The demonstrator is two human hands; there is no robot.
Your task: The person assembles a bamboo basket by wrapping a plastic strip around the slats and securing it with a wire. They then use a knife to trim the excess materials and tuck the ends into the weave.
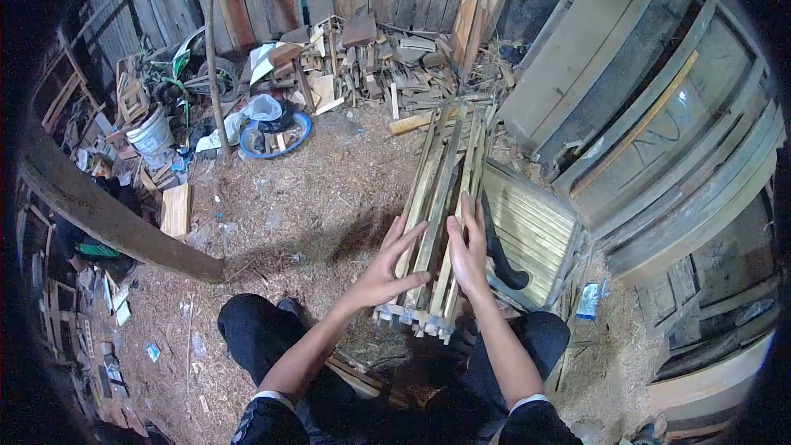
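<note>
A bundle of long, narrow wooden strips (441, 189) extends away from between my knees, with gaps between its rows and short crosspieces at the near end. My left hand (393, 270) lies against the left side of the strips, its fingers spread. On the right side my right hand (468, 251) rests along the strips, with fingers stretched forward. Neither hand is wrapped round a strip. Beside the bundle, to the right, is a slatted wooden panel (531, 227). A dark curved object (504, 268) lies between the bundle and the panel.
Scrap wood (371, 62) is heaped by the back wall. A blue-rimmed basin (303, 133) and a white bucket (152, 138) stand at the left. A thick wooden post (115, 218) slants across the left side. Large boards (581, 45) lean at the right.
</note>
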